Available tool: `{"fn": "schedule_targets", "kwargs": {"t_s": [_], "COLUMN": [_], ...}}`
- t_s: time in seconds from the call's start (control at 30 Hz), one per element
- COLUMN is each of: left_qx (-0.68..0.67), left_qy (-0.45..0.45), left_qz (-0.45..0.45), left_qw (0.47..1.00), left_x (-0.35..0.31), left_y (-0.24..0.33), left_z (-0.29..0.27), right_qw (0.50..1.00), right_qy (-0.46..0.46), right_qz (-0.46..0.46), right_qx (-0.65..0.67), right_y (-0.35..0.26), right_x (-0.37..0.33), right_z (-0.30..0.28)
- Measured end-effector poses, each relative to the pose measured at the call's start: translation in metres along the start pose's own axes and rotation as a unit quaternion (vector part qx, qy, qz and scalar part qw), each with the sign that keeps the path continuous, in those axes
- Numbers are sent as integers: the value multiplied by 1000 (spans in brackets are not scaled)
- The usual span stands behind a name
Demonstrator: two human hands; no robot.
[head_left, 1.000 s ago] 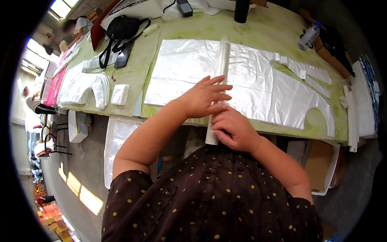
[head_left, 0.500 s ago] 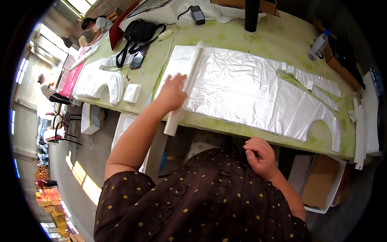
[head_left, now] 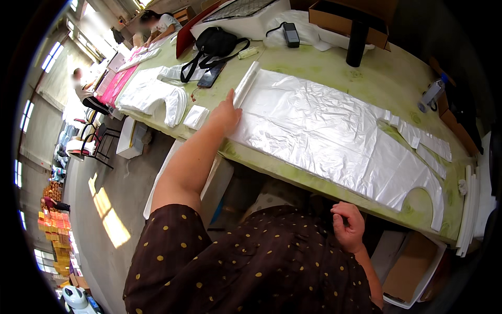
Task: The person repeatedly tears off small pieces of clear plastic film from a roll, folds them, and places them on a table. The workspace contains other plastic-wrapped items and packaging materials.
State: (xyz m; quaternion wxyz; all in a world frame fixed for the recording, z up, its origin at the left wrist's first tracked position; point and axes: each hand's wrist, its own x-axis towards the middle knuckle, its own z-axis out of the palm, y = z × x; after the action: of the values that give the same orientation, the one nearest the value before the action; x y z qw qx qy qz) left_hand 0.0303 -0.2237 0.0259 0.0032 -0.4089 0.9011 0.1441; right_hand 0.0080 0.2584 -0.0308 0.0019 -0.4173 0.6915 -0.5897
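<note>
A shiny white plastic apron (head_left: 319,125), thin and wrinkled, lies flat across the table (head_left: 324,65). Curved cut-outs and narrow straps shape its right end. Along its left end runs a white tube (head_left: 246,83). My left hand (head_left: 227,116) is closed over the near part of this tube and hides it, one finger stretched along its side. Whether the film is wound around the tube, I cannot tell. My right hand (head_left: 349,226) hangs off the table's front edge in front of my body, its fingers loosely curled with nothing visible in them.
To the left lie a small folded white stack (head_left: 196,116), stacked white aprons (head_left: 151,94), a phone (head_left: 211,75) and a black bag (head_left: 215,43). A bottle (head_left: 432,94), white tubes (head_left: 466,212) and a black cylinder (head_left: 356,44) stand or lie right and behind. Two people are at far left.
My left hand has brought the white tube leftward to the apron's left end; it no longer sticks out past the table's front edge. My view has turned left. My right hand stays curled.
</note>
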Motion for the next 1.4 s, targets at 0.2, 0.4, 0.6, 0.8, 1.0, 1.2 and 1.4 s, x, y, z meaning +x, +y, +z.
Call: {"fn": "schedule_targets", "kwargs": {"t_s": [0.2, 0.4, 0.6, 0.8, 1.0, 1.2, 1.4], "left_qx": [-491, -742, -719, -687, -491, -378, -337], "left_qy": [-94, -204, -187, -233, -176, -192, -334], "left_qz": [75, 75, 71, 72, 179, 149, 103], "left_qw": [863, 634, 666, 684, 834, 893, 874], "left_x": [-35, -109, -129, -132, -96, -7, 33], "left_y": [53, 144, 157, 163, 167, 182, 204], "left_z": [8, 30, 72, 90, 93, 49, 46], "right_qw": [967, 879, 933, 969, 954, 947, 950], "right_qy": [-47, -154, -119, -124, -113, -120, -128], "right_qz": [179, 290, 297, 213, 278, 297, 280], "right_qx": [176, 345, 164, 28, 9, -23, -48], "right_y": [-4, -42, -37, -19, -21, -29, -34], "right_x": [18, 78, 69, 63, 47, 21, 10], "right_z": [22, 74, 69, 57, 30, -1, -15]}}
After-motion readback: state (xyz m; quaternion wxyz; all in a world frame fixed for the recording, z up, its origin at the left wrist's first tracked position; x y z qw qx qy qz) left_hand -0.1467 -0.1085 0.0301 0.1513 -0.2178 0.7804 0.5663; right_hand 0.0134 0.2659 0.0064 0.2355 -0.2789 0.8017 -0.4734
